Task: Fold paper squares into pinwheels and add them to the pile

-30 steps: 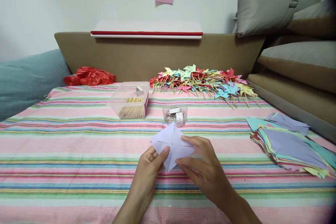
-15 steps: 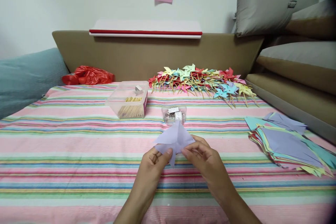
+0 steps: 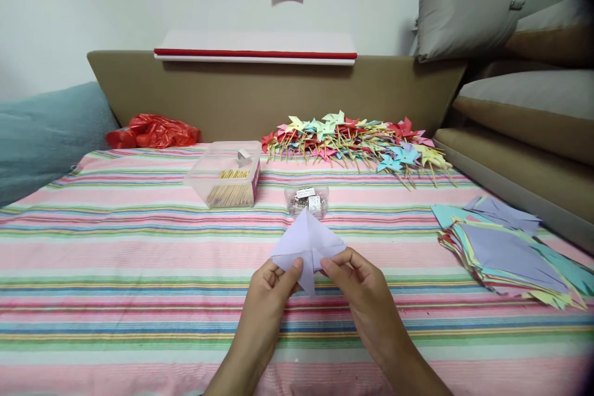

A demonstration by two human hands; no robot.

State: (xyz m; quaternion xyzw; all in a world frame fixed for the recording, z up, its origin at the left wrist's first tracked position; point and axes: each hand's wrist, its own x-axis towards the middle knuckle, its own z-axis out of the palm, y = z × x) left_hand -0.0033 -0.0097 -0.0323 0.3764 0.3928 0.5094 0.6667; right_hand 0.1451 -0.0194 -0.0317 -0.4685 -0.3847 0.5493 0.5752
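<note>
A sheet of light purple paper (image 3: pixel 306 238), cut and partly folded like a pinwheel, is held above the striped cloth. My left hand (image 3: pixel 273 288) pinches its lower left part, thumb on top. On the other side, my right hand (image 3: pixel 357 275) grips the lower right edge between thumb and fingers. One pointed flap hangs down between the two thumbs. Just behind the paper sits a small clear container (image 3: pixel 306 198) of tiny metallic pieces with white labels on it. The fingers under the paper are partly hidden.
A plastic box (image 3: pixel 227 182) of wooden sticks stands at the left. Finished paper pinwheels (image 3: pixel 343 139) are heaped at the back. At right lies a stack of cut coloured paper (image 3: pixel 515 260) beside piled cushions (image 3: pixel 524 130). A red plastic bag (image 3: pixel 160 131) lies back left.
The purple paper has shifted slightly and its upper part now looks flatter, more like a wide triangle. Both hands still hold it in nearly the same place.
</note>
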